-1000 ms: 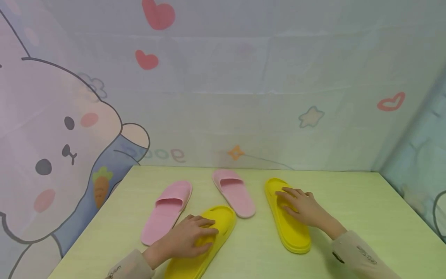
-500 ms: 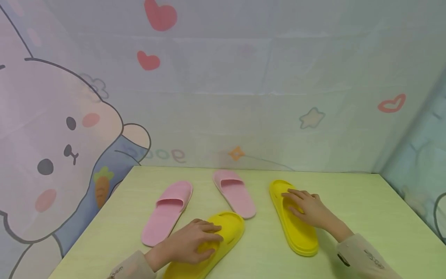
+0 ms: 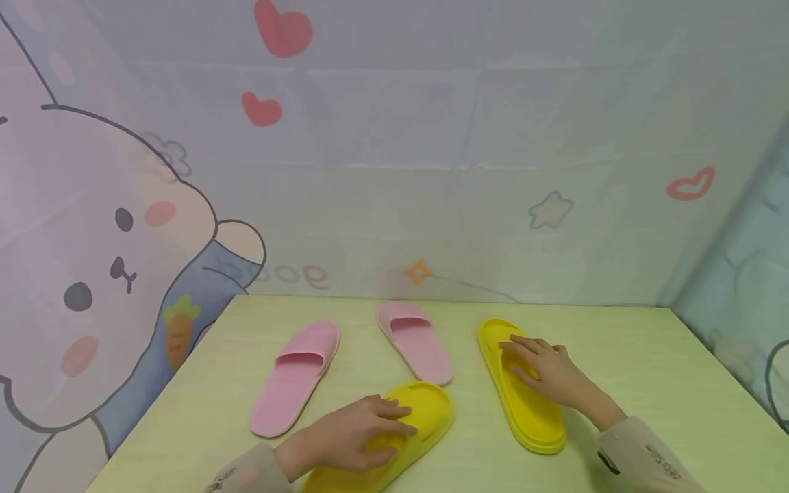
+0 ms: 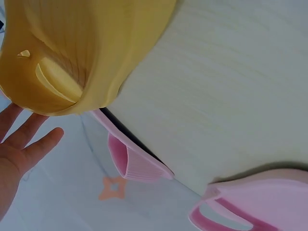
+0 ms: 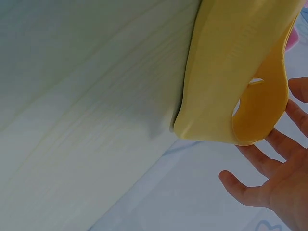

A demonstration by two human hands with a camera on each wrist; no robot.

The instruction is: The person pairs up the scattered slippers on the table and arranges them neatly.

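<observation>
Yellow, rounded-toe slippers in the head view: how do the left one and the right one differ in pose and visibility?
The left yellow slipper angles its toe away and rightward; the right yellow slipper angles its toe away and leftward.
The left yellow slipper runs off the picture's bottom edge; the right yellow slipper shows its heel.
Shared: both are yellow, with openings in the upper, and each has a hand over part of it.

Four slippers (image 3: 524, 407) on table (image 3: 641, 383), backdrop (image 3: 419, 137) behind
</observation>
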